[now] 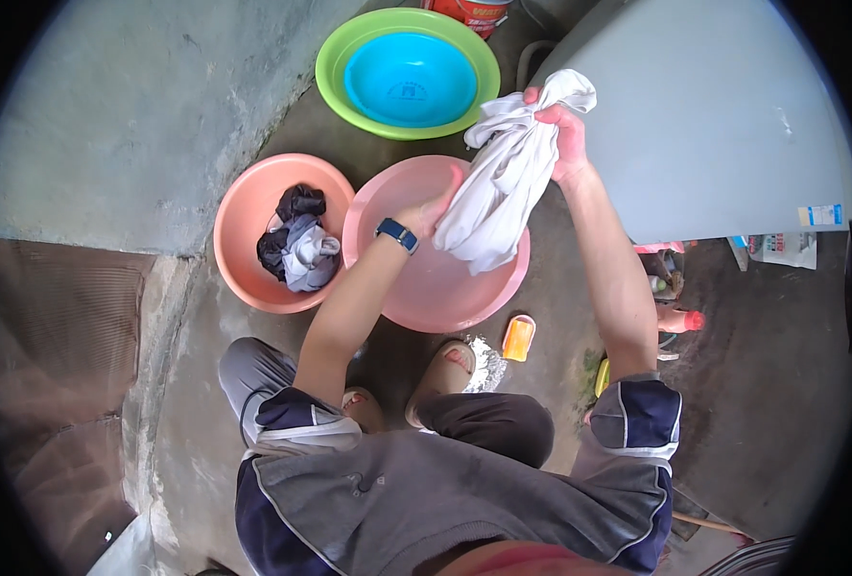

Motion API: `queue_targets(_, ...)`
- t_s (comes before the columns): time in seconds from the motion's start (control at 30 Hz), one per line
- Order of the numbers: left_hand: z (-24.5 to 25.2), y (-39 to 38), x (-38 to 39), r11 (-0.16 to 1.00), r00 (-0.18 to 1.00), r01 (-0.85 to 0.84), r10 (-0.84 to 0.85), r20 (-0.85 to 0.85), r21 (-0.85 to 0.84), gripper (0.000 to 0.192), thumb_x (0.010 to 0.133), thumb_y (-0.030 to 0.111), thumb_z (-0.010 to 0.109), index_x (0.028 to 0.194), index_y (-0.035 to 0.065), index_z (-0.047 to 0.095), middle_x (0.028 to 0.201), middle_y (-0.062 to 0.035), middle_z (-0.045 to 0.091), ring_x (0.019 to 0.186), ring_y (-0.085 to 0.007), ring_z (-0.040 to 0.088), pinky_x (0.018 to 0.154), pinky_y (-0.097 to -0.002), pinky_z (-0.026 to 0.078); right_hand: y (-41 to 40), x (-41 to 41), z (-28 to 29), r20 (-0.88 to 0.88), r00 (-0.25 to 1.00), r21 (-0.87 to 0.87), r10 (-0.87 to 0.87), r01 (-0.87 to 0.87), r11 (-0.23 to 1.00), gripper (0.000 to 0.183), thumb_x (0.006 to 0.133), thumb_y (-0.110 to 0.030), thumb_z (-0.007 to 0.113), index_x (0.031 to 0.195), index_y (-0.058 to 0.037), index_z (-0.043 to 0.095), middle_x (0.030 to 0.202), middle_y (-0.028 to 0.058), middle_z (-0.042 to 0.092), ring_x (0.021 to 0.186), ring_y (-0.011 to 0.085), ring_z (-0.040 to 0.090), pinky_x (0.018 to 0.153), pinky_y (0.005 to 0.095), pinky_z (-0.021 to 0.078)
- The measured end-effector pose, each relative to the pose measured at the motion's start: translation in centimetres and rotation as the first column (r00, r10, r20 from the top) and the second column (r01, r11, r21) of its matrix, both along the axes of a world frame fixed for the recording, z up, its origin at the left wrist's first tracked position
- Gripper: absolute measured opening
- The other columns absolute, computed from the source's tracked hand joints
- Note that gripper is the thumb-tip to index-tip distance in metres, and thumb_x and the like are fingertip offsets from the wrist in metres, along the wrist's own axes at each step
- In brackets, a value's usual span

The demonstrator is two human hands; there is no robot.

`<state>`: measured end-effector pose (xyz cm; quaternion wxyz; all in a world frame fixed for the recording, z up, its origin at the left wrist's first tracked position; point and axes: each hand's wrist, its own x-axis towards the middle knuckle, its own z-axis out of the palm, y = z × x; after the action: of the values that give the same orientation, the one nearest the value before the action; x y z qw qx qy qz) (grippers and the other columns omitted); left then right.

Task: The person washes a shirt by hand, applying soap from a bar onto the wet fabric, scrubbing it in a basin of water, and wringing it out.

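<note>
A white wet-looking cloth, bunched lengthwise, hangs above a pink basin that holds cloudy water. My right hand grips it near its upper end, where a loose fold flops over the fingers. Lower down, my left hand lies against the cloth's left side with the thumb raised. Its fingers are hidden behind the fabric, so their hold cannot be seen. A dark blue band is around my left wrist. To the left, a salmon-coloured basin contains dark and grey garments.
A blue basin sits inside a green one beyond the pink basin. An orange soap bar in a dish lies near my foot. At right stand a pale grey cabinet-like surface and a red-capped bottle. A wall rises left.
</note>
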<state>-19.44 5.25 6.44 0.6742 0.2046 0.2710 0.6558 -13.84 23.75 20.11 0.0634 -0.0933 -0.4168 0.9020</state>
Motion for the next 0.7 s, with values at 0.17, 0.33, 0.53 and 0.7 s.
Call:
queue_targets(0.17,-1.2,-2.2,1.6,0.993,0.998,0.051,-0.054,-0.022,-0.108,0.078,0.081,0.057,0.057,0.136,0.0062,0.036,0.132,-0.0078,0.047,0.119,-0.0166,0.048,0.102,-0.0327,0.038,0.8,0.1,-5.2,0.046,0.999,-0.133,-0.012,0.018,0.991,0.028,0.067,-0.009,0.051,0.095,-0.0044,0.052,0.088,0.0184,0.056,0.079,0.0359,0.060,0.076,0.0453,0.0519)
queue_targets(0.33,-3.1,-3.2,2.6,0.994,0.998,0.009,-0.016,-0.062,-0.112,0.064,0.083,0.037,0.067,0.131,0.0008,0.043,0.122,-0.0102,0.056,0.110,-0.0177,0.055,0.096,-0.0333,0.043,-1.4,-1.0,-8.0,0.173,0.980,-0.196,-0.096,0.130,0.972,0.028,0.067,-0.008,0.049,0.095,-0.0062,0.050,0.089,0.0186,0.056,0.080,0.0349,0.059,0.074,0.0462,0.0526)
queue_targets(0.53,-4.1,0.2,4.6,0.933,0.977,-0.186,0.141,-0.162,-0.307,0.049,0.080,0.019,0.069,0.121,0.0002,0.050,0.107,-0.0076,0.062,0.093,-0.0143,0.061,0.080,-0.0274,0.050,0.1,-0.5,-11.6,0.190,0.917,0.143,-0.350,0.327,0.934,0.029,0.065,-0.003,0.048,0.094,-0.0010,0.051,0.091,0.0166,0.058,0.085,0.0307,0.061,0.078,0.0419,0.0529)
queue_targets(0.7,-10.9,0.2,2.2,0.884,0.721,-0.437,0.234,-0.652,-0.167,0.056,0.073,0.020,0.074,0.120,0.0021,0.049,0.103,-0.0088,0.063,0.091,-0.0184,0.062,0.079,-0.0323,0.050,-1.5,0.9,-14.7,0.082,0.894,0.545,-0.441,0.330,0.771,0.030,0.064,0.005,0.046,0.092,0.0020,0.056,0.088,0.0124,0.061,0.084,0.0223,0.061,0.078,0.0338,0.0504)
